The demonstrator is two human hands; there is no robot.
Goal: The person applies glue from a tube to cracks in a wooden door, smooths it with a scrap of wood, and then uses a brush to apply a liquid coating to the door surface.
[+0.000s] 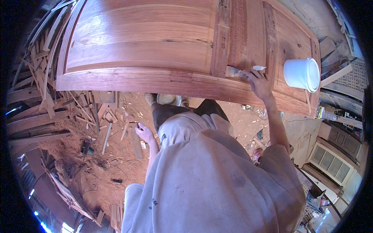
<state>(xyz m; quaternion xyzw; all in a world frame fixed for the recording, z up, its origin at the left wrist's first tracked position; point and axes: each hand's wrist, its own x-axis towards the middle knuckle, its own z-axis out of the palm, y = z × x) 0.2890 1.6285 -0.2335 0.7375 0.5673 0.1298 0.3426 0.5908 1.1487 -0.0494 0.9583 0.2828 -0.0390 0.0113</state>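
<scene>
A reddish-brown panelled wooden door (140, 39) lies flat in front of me. My right hand (259, 84) is over its near edge, right of the middle, with bent fingers closed on a flat scraper (236, 72). The smeared blade lies against the wood, pointing left. A small white piece (259, 68) shows just beyond the fingers; I cannot tell whether it belongs to the scraper. My left hand (145, 133) hangs low beside my body, left of my legs. Its fingers are curled round something thin and dark that I cannot make out.
A white plastic bucket (297, 73) stands on the door's right end. Wood offcuts (42, 77) are heaped at the left, and sawdust (66, 153) covers the floor there. A clear bottle (327, 115) lies beyond the right corner. A pale framed window (331, 163) leans farther right.
</scene>
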